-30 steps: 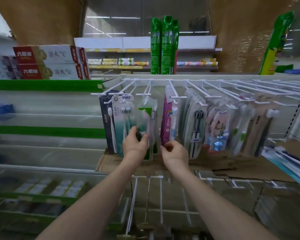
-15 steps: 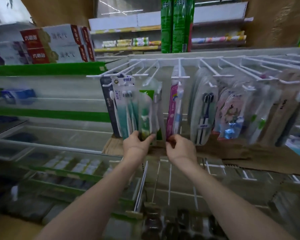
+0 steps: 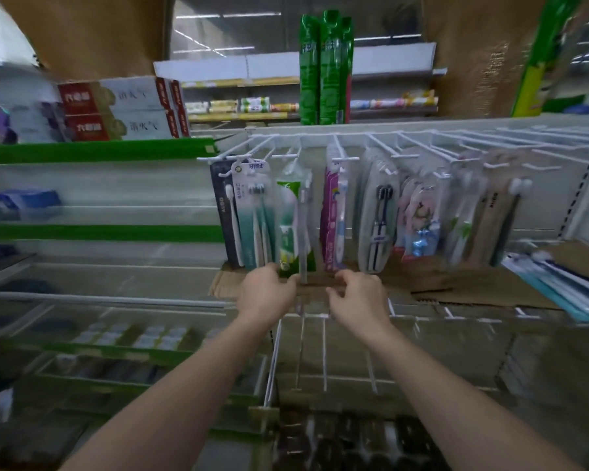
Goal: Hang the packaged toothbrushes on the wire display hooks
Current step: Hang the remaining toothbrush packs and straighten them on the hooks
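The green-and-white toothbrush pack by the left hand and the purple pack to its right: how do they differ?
The green-and-white pack is clear plastic with a green card; the purple pack has a magenta card and a blue-and-white brush. The left hand touches the bottom of the green-and-white pack; the right hand sits just below the purple pack, and contact cannot be told. Both hang upright from the white wire hooks.

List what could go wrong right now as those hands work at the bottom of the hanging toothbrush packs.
The left hand holds the green pack by its bottom edge; a tug could pull it off its wire hook. The right hand is close under the pink pack and could knock it swinging.
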`<action>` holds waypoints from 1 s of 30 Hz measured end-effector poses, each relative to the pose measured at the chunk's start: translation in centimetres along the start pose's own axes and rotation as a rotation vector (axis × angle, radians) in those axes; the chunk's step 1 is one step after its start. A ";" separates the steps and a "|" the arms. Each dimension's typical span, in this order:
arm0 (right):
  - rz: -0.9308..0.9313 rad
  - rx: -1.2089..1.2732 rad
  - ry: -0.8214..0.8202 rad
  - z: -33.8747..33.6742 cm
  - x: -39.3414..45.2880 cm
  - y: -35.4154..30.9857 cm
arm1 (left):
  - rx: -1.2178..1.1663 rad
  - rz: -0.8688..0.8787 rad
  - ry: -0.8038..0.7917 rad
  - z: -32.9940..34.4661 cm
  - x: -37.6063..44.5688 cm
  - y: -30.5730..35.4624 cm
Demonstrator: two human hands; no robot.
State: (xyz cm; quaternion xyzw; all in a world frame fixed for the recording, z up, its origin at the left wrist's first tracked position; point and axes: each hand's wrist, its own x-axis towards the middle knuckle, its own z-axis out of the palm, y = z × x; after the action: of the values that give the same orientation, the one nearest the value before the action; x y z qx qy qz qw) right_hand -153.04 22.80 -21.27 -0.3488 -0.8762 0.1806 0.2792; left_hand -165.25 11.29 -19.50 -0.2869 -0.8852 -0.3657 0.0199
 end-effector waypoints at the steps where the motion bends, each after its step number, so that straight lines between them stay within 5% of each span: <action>1: 0.004 -0.021 0.009 -0.4 -0.6 0.0 | 0.030 0.038 -0.002 -0.1 -0.6 0.2; 21: 0.338 -0.291 0.073 -9.8 -16.3 5.9 | 0.002 0.505 -0.239 5.0 -13.0 5.8; 30: 0.385 -0.252 0.081 -13.3 -18.9 11.3 | 0.003 0.561 -0.291 9.2 -16.8 11.4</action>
State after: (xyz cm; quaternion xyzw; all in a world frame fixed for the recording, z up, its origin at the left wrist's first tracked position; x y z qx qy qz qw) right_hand -127.79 18.78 -23.54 -0.5487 -0.7972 0.1054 0.2287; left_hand -143.66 15.52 -23.13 -0.5692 -0.7656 -0.2997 -0.0066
